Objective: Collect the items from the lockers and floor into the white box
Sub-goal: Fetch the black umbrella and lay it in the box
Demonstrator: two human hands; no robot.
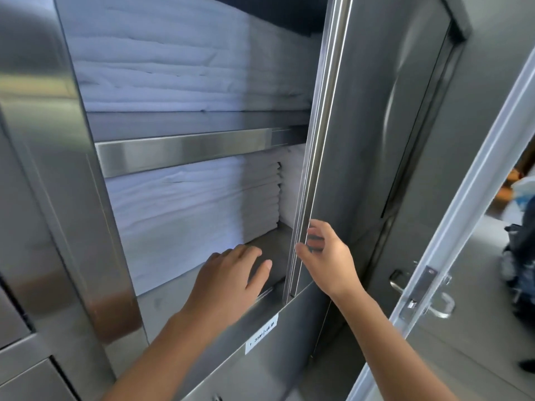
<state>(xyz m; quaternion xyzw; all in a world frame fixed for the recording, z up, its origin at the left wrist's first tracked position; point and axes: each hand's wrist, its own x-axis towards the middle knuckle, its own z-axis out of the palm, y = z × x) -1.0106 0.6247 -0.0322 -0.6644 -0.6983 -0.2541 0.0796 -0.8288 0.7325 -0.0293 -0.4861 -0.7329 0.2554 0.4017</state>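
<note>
Linens [179,215] lie just beyond left fingers [244,252].

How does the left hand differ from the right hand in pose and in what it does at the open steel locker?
The left hand lies flat with straight fingers in the lower compartment, near the stack of folded white cloths. The right hand curves around the edge of the grey steel locker door. The left hand holds nothing, while the right hand grips the door. Both are bare and at similar height.
</note>
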